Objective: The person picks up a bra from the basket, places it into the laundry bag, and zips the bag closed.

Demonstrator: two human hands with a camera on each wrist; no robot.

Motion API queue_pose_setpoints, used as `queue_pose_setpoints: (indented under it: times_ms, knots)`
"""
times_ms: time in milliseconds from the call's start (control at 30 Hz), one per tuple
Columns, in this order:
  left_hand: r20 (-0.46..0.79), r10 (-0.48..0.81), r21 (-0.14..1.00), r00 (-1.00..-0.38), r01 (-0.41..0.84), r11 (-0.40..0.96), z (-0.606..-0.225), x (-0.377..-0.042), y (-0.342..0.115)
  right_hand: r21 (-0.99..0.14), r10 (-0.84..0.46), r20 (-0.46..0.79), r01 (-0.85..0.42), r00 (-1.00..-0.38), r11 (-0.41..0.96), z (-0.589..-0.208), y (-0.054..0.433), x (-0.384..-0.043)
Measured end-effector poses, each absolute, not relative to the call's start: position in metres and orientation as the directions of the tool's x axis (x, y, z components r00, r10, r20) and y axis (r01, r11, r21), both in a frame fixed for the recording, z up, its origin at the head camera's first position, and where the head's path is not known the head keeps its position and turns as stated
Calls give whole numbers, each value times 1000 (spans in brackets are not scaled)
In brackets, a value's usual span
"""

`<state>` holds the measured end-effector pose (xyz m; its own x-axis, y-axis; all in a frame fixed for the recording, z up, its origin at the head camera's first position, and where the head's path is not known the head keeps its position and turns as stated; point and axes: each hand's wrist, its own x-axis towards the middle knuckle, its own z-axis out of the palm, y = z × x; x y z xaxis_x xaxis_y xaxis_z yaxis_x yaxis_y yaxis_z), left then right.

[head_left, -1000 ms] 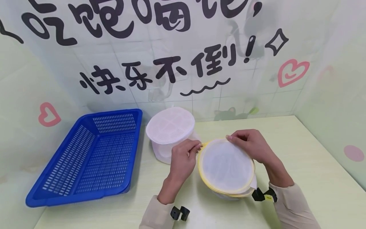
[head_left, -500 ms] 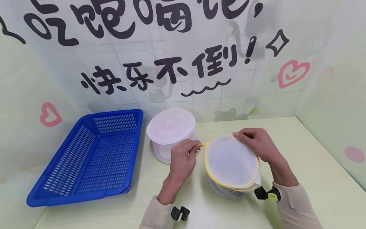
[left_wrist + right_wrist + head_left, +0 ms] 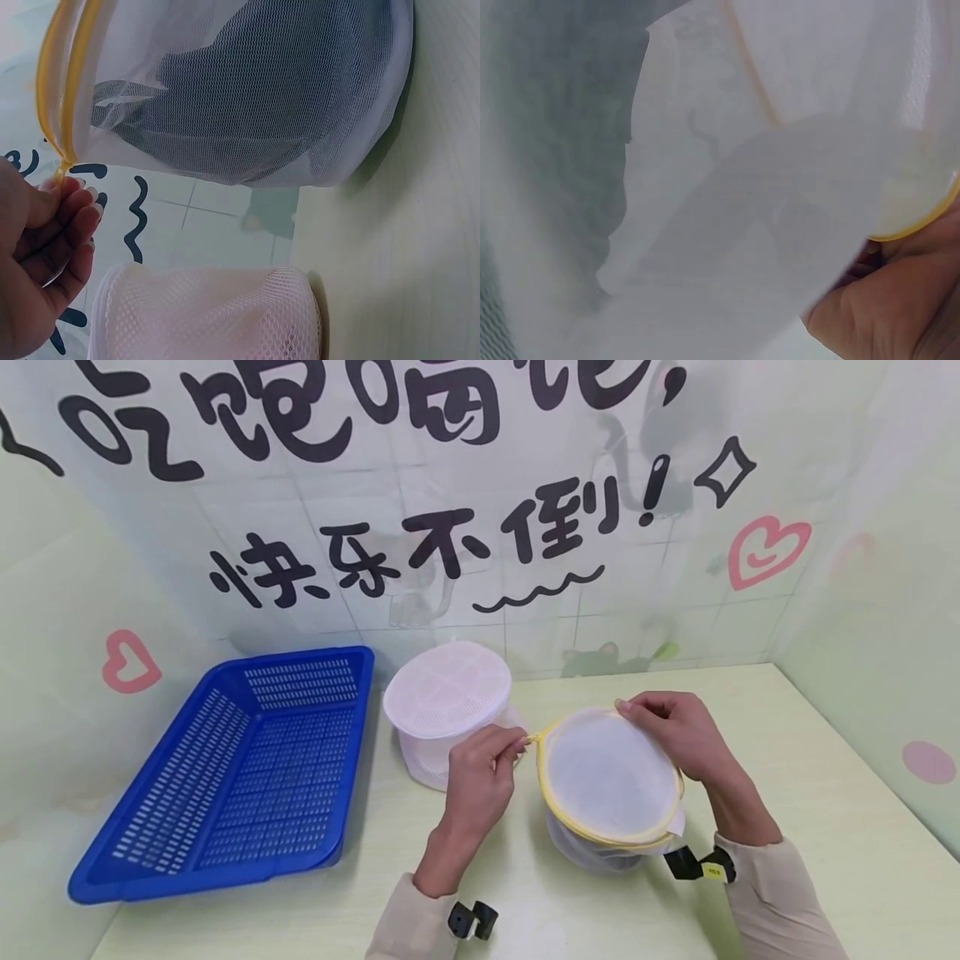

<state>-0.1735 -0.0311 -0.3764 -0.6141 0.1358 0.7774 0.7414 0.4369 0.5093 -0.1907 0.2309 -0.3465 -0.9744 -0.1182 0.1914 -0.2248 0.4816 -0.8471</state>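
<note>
A round white mesh laundry bag (image 3: pixel 607 777) with yellow trim stands on the table, its lid tilted toward me. My left hand (image 3: pixel 480 777) pinches the yellow zipper pull (image 3: pixel 61 171) at the left side of the rim. At the upper right of that rim, my right hand (image 3: pixel 678 735) holds the edge, thumb on the lid's side; its other fingers are mostly hidden. Through the mesh in the left wrist view shows something dark, like cloth (image 3: pixel 217 97). The right wrist view is mostly filled by the bag's blurred white side (image 3: pixel 727 225).
Behind my left hand stands a second, pinkish-white mesh laundry bag (image 3: pixel 450 689). A blue plastic basket (image 3: pixel 352 777) with slotted walls sits at the left of the pale table (image 3: pixel 780 752). A printed curtain (image 3: pixel 450 602) hangs behind the table.
The yellow-trimmed laundry bag has shifted right and slightly away from me, along with my right hand. My left hand has stayed nearly in place, and the bag's rim now stands farther from it.
</note>
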Motion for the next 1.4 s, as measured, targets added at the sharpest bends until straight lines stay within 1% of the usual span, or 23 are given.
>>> queue_pose_setpoints:
  times_ms: [200,700,933,1300,1400]
  knots:
    - [774,139,510,-617,739,441,-377,-173,-31,-846,-100,191,-215,-976,487,-348,232,-192]
    - [764,145,514,-629,729,451,-377,-173,-32,-895,-60,174,-183,-983,406,-351,233,-195]
    - [775,153,504,-613,746,435,-377,-173,-31,-895,49,180,-142,-982,424,-356,237,-199]
    - [768,167,503,-618,744,440,-377,-172,-29,-919,114,133,-80,-985,386,-356,237,-200]
    - [775,168,500,-609,754,427,-377,-171,-27,-920,144,120,-55,-982,389,-355,238,-199]
